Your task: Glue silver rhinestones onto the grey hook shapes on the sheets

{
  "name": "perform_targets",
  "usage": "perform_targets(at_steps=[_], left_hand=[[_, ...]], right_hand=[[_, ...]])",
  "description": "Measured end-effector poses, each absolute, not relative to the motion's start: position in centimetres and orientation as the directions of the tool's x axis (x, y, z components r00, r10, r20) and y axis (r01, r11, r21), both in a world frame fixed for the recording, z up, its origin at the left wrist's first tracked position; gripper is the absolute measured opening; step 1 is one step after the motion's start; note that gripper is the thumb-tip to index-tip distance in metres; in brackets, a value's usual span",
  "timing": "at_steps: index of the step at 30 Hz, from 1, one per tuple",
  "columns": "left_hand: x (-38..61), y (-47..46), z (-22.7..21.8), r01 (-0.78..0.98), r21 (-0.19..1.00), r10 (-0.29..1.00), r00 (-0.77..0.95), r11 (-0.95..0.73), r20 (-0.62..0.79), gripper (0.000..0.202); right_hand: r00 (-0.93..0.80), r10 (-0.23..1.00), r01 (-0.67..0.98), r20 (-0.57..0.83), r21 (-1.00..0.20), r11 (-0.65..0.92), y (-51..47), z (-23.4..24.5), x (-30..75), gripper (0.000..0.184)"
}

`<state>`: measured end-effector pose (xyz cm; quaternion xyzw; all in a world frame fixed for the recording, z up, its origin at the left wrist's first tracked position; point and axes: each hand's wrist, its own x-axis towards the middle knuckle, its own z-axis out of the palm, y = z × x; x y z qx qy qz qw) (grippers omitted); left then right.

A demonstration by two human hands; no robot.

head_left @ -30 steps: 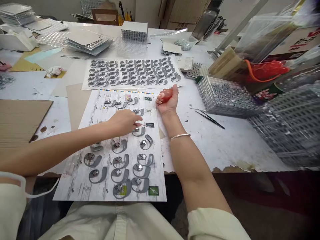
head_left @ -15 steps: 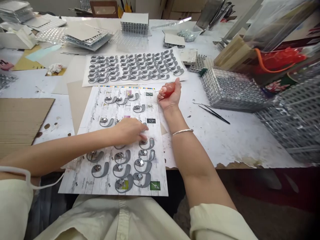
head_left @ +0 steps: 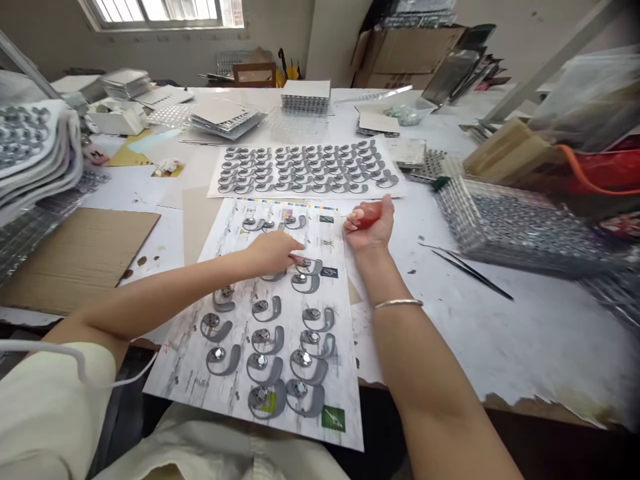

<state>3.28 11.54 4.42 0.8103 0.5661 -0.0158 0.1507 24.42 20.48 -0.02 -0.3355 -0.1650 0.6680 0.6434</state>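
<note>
My left hand reaches over a printed sheet, fingers drawn together. Its fingertips meet the edge of a grey hook-shaped piece with a shiny round stone-like disc. Several similar pieces lie on the sheet below, among them one at the bottom right; the hand hides part of another. Beyond the sheet's far right corner, my right hand is palm up, its fingers curled round a smooth red translucent lump. Farther back, a white sheet bears close rows of the same grey pieces.
Tweezers lie right of my right forearm. Clear trays filled with small shiny parts stand beyond them. On the left are a cardboard sheet and a stack of padded sheets. More stacked trays stand at the back.
My view has tilted up, bringing in the window and the padded stack. Over the sheet, my left hand has moved slightly farther from me. The right hand keeps its grip on the red lump.
</note>
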Motion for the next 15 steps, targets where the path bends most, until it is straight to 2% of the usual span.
perform_targets(at_steps=[4,7,15], left_hand=[[-1.0,13.9,5.4,0.971,0.168,0.976,0.191,-0.172,-0.107,0.037],[-4.0,15.5,5.3,0.984,0.154,0.988,0.112,-0.095,-0.107,0.036],[-7.7,12.4,5.2,0.979,0.178,0.967,0.137,-0.099,-0.216,0.031]], right_hand=[[0.057,0.965,-0.747,-0.254,-0.653,-0.128,20.5,0.1,24.5,0.056],[0.059,0.963,-0.737,-0.263,-0.662,-0.135,20.5,0.1,24.4,0.055],[0.074,0.959,-0.734,-0.274,-0.665,-0.134,20.5,-0.1,24.6,0.046]])
